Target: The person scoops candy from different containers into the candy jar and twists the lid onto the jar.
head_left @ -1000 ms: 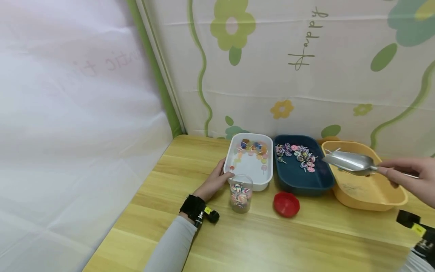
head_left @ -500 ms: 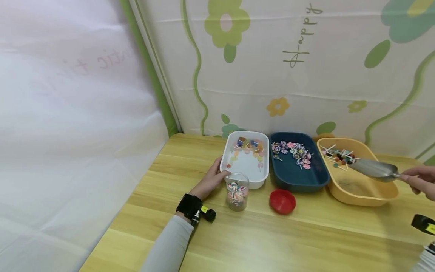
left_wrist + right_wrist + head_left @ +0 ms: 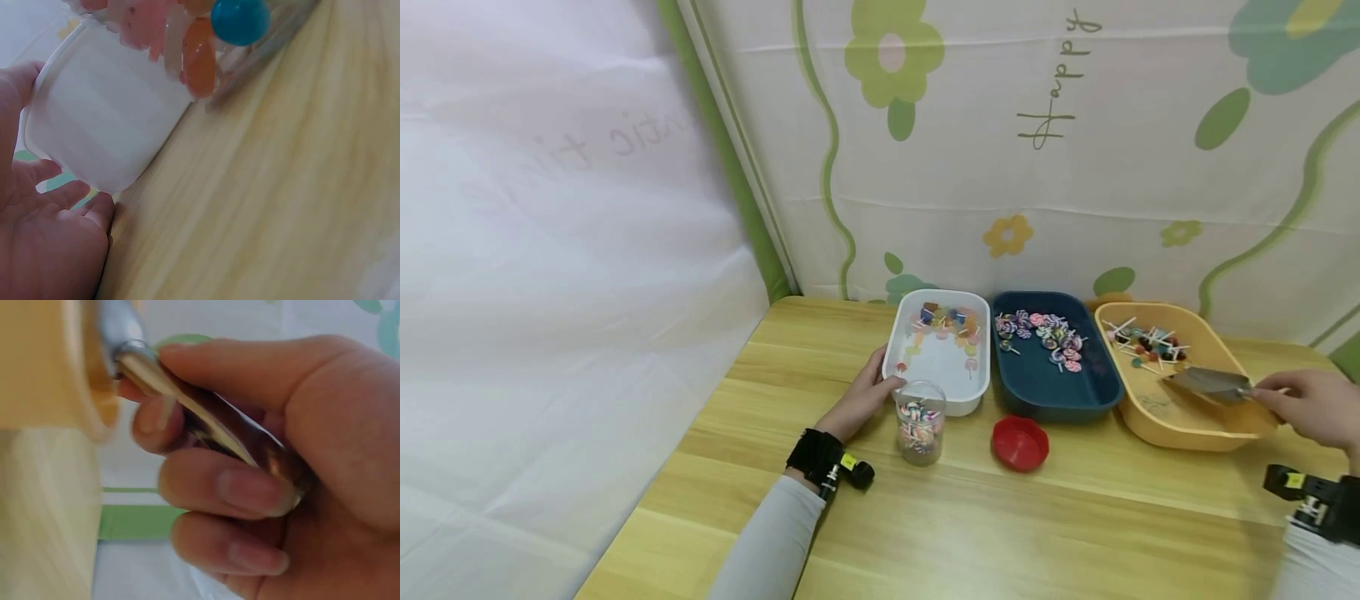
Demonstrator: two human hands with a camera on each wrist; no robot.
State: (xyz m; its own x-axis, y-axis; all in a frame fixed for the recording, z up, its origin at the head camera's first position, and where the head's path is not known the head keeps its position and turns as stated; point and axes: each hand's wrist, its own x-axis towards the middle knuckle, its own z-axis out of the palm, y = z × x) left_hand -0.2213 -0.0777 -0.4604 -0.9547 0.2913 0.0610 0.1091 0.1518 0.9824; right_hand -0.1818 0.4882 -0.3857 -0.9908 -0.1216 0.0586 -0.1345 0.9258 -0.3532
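Note:
My right hand (image 3: pixel 1311 407) grips the handle of a metal scoop (image 3: pixel 1210 382). The scoop's blade is inside the yellow bin (image 3: pixel 1195 435), just in front of several small white-stick lollipops (image 3: pixel 1153 343). In the right wrist view the fingers curl round the scoop handle (image 3: pixel 212 415). At the other side, my left hand (image 3: pixel 863 398) holds the near left corner of the white bin (image 3: pixel 951 407); in the left wrist view its thumb is at the rim and its fingers are against the outer wall. A clear jar (image 3: pixel 921 454), partly filled with striped lollipops (image 3: pixel 919 427), stands beside that hand.
Between the white and yellow bins is a dark blue bin (image 3: pixel 1060 410) with swirl lollipops (image 3: pixel 1052 333). A red lid (image 3: pixel 1020 443) lies in front of it on the wooden table (image 3: pixel 1000 533). Printed fabric (image 3: pixel 970 150) rises behind the bins.
The scoop has gone from above the yellow bin down into it, its blade now lower and nearer the bin's floor. My left hand has stayed on the white bin. The head view has shifted slightly.

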